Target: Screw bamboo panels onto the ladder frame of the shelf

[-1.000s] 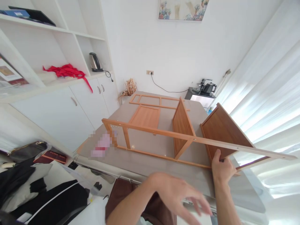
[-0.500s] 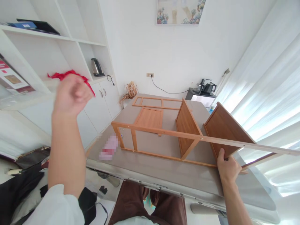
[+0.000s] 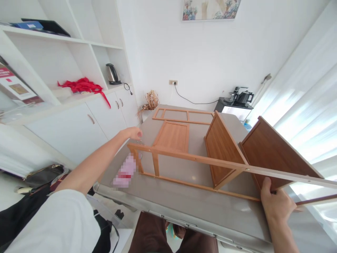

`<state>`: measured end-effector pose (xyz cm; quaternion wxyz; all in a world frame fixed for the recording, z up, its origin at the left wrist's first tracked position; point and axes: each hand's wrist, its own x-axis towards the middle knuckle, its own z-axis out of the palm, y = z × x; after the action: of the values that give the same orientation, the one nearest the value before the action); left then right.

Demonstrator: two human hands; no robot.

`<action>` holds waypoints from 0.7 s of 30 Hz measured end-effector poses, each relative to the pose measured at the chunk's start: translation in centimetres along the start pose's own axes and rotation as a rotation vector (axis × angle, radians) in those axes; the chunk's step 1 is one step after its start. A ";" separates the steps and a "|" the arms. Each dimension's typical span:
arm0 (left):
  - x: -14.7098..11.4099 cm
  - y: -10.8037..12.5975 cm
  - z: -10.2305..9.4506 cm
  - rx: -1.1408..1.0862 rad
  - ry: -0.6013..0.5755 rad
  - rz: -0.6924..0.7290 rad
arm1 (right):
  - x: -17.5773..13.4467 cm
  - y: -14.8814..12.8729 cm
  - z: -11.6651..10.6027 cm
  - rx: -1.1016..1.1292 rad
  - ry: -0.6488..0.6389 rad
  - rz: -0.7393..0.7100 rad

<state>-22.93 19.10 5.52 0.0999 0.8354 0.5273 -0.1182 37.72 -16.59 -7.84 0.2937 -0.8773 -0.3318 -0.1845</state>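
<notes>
I cannot tell what the curled left hand holds, while the right hand, fingers partly hidden, clasps the frame, cropped at right, beside a board on the grey table near white shelves.

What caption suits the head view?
Right hand grips the rightmost panel of a wooden frame on a table; left hand near the frame's left end.

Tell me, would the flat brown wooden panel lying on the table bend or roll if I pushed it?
The flat brown wooden panel would probably stay stiff, since it looks like framed board. Lying flat, it might slide rather than roll.
</notes>
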 end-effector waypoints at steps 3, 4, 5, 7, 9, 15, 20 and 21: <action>1.2 -0.4 0.2 0.009 -0.024 0.029 | 0.0 0.0 0.1 0.011 0.027 0.013; 1.4 -0.4 0.3 0.009 -0.029 0.035 | 0.1 0.0 0.1 0.008 0.025 0.017; 1.5 -0.5 0.5 0.007 -0.033 0.039 | 0.1 0.0 0.2 0.002 0.016 0.020; 1.7 -0.5 0.7 0.000 -0.041 0.039 | 0.1 0.0 0.2 -0.012 0.002 0.027; 1.8 -0.5 1.0 -0.011 -0.046 0.037 | 0.1 0.1 0.2 -0.021 -0.002 0.024; 1.9 -0.1 0.9 -0.038 -0.008 0.042 | 0.0 -0.2 0.1 -0.018 -0.001 0.006; 1.1 0.5 -1.7 -0.056 0.127 0.017 | -0.1 -0.6 -0.3 0.006 0.018 -0.007; 0.7 0.5 -2.5 -0.059 0.169 0.009 | -0.1 -0.7 -0.4 0.007 0.024 -0.011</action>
<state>-21.94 20.27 7.72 0.0801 0.8414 0.5335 -0.0314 37.13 -16.49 -7.32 0.2999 -0.8720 -0.3338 -0.1956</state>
